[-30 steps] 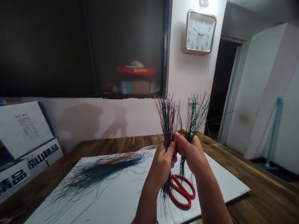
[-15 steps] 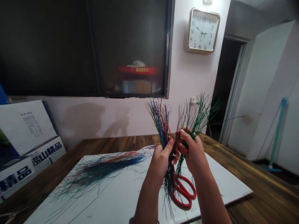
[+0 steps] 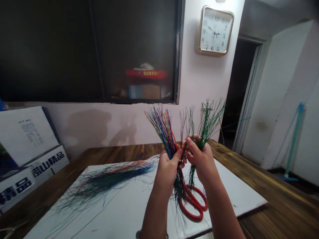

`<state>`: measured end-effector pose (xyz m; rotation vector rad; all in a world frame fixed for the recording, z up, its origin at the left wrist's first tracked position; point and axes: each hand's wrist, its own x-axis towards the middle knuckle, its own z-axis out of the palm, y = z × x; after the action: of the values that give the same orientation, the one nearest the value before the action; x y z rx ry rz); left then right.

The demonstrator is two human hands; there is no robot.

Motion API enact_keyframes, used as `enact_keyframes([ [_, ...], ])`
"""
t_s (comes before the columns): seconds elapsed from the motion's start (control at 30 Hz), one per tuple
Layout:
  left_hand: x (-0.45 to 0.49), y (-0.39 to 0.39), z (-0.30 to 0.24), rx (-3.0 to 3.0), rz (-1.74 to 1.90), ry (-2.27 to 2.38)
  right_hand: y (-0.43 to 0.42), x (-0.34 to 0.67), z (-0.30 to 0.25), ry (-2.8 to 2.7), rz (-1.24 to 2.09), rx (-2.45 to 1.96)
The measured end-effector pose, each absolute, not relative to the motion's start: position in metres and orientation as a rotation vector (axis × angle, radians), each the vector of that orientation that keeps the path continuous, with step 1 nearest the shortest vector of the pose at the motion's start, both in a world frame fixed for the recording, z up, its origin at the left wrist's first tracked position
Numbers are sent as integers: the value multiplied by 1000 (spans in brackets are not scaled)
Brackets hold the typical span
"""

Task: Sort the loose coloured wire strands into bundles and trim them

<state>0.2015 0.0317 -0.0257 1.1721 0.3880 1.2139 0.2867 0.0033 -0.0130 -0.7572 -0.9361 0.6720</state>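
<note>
Above a white board [image 3: 231,189] on a wooden table [image 3: 271,196], the left hand [image 3: 167,171] and right hand [image 3: 200,162] hold up two sheaves of thin strands, just beside each other. The left fingers are curled together and clamped on a multicoloured bundle [image 3: 161,127] of blue, purple, red and green strands, with the thumb pressed across it. That bundle now leans further left and fans wider than it did half a second ago. The right fingers are also closed, clamped on a green bundle [image 3: 209,121]. A thinner tuft [image 3: 186,121] stands between the two bundles (which hand has it is hard to tell). Below the fists, strand ends hang over red-handled scissors [image 3: 193,205], which lie on the board in much the same spot as before. To the left, a loose spread of coloured strands [image 3: 109,176] also lies on the board, looking unchanged. Printed white cartons [image 3: 47,162] stand at the table's far left corner, and a square wall clock [image 3: 214,30] hangs above the hands.
</note>
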Motion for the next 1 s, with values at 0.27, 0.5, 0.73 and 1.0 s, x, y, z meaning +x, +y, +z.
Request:
enact_keyframes([
  [0.27,202,35,-30,1195,1259,476,7,290,-18,-957,708,-699],
  [0.5,201,42,-37,1138,1307,497,8,293,-19,-973,585,-664],
  [0.73,203,40,-32,1154,1353,502,4,287,-17,-907,594,-539],
  [1.0,209,40,-36,1208,1323,511,2,284,-14,-969,743,-627],
])
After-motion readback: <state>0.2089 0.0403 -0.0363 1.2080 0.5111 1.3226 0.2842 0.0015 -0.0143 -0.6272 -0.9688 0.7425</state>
